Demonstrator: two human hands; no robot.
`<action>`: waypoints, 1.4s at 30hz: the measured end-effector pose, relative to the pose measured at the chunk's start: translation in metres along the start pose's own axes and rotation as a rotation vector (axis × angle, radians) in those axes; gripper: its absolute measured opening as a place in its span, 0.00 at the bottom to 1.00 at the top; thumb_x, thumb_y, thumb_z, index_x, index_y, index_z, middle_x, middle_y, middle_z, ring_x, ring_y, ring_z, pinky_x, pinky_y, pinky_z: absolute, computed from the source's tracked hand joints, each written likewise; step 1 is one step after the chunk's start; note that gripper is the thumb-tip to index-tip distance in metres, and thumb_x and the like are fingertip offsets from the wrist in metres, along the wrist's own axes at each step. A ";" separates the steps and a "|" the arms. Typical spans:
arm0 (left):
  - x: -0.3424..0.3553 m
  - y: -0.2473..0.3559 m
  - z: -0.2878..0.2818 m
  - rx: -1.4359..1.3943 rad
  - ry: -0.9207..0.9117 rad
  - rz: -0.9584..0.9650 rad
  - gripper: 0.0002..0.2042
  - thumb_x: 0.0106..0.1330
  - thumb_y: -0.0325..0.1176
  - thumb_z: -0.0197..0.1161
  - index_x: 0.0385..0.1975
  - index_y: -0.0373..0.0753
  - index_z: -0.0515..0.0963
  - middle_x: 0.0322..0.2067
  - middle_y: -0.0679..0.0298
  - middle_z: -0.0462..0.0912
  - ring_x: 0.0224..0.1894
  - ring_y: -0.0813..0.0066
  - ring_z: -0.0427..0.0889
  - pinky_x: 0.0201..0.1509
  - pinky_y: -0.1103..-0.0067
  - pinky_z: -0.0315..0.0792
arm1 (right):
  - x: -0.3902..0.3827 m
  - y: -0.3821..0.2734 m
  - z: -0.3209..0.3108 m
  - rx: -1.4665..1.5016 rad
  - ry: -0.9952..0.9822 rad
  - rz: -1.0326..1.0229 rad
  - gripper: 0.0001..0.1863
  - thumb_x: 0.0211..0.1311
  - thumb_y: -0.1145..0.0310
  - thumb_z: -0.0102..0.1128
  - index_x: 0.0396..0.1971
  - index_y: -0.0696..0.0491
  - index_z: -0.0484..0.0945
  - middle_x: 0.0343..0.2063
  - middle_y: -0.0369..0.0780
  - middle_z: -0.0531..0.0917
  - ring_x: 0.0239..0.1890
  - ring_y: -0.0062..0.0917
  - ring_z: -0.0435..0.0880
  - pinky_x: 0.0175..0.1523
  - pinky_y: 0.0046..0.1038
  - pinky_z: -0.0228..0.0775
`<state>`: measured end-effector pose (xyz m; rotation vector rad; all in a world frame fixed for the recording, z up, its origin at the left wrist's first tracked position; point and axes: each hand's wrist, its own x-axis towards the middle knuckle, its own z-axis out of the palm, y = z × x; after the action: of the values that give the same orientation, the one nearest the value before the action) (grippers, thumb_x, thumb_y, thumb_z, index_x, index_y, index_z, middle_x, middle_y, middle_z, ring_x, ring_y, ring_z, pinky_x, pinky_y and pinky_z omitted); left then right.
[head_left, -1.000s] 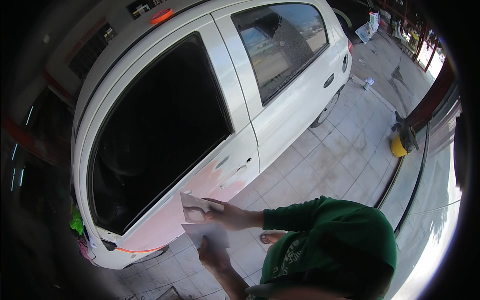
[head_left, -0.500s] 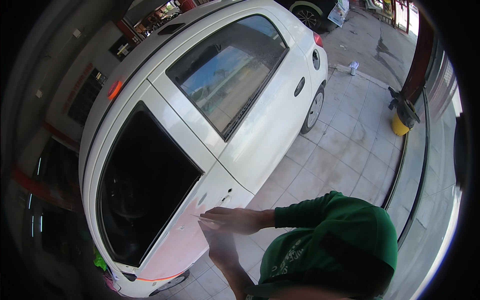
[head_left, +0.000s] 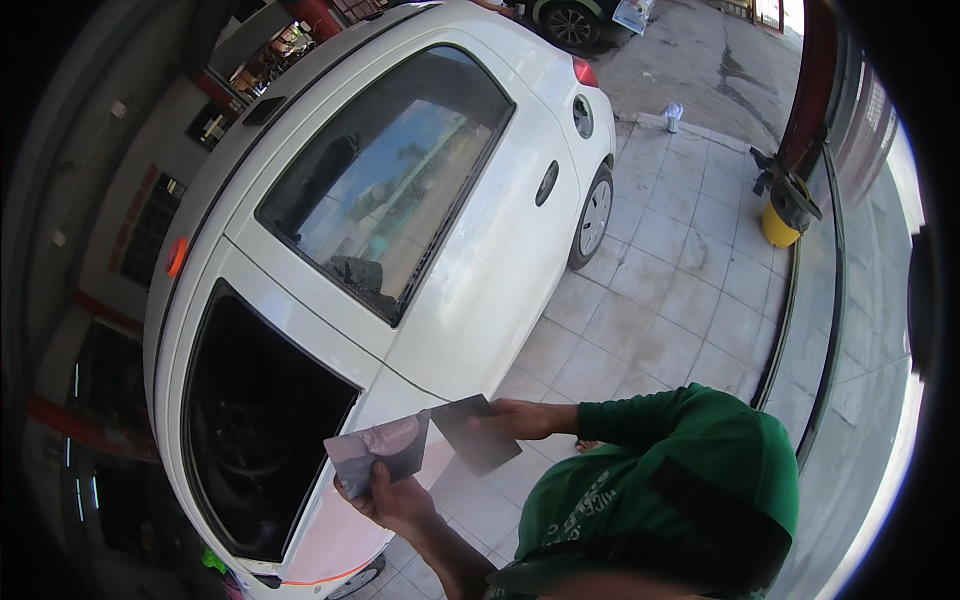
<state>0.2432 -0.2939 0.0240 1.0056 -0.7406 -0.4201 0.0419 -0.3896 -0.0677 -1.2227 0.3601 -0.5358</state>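
Observation:
My left hand holds a grey square spreader plate smeared with glossy pink paste, thumb on its face. My right hand grips a dark grey, thin square blade by its upper edge, just right of and partly beside the pasted plate. Both are held in front of the white car's front door, which has a broad matte pink patch and an orange tape line along its lower part. The door's dark window is just behind and left of my hands.
The car's rear door stretches away toward the rear wheel. An orange roll sits on the roof. Pale tiled floor runs along a glass front, beside a yellow bucket. Another vehicle stands at the back.
My hands, bunched together half a second ago, now hold the two plates apart and more face-up, the pink paste showing. The view has shifted, bringing more of the rear door into the middle.

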 end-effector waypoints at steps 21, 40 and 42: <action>-0.023 0.038 -0.018 0.930 -0.694 0.613 0.13 0.51 0.15 0.63 0.37 0.34 0.85 0.46 0.56 0.85 0.49 0.53 0.85 0.54 0.65 0.82 | -0.009 -0.064 -0.007 0.653 0.181 0.008 0.27 0.75 0.60 0.61 0.62 0.65 0.71 0.55 0.47 0.81 0.55 0.33 0.84 0.57 0.36 0.82; -0.124 0.141 -0.154 0.841 -0.397 0.467 0.17 0.58 0.24 0.71 0.49 0.41 0.86 0.52 0.60 0.88 0.61 0.54 0.83 0.68 0.57 0.74 | 0.027 0.035 0.153 0.690 0.015 0.346 0.23 0.79 0.58 0.52 0.60 0.61 0.74 0.50 0.45 0.86 0.51 0.32 0.88 0.57 0.35 0.82; -0.134 0.132 -0.139 0.563 -0.273 0.514 0.18 0.60 0.18 0.67 0.51 0.36 0.85 0.56 0.51 0.84 0.63 0.47 0.80 0.70 0.53 0.72 | 0.022 0.029 0.187 0.917 -0.153 0.424 0.22 0.78 0.60 0.53 0.60 0.61 0.73 0.51 0.46 0.85 0.52 0.34 0.87 0.58 0.36 0.82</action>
<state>0.2509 -0.0612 0.0452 1.2371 -1.3702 0.1167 0.1651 -0.2479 -0.0367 -0.2783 0.1903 -0.1830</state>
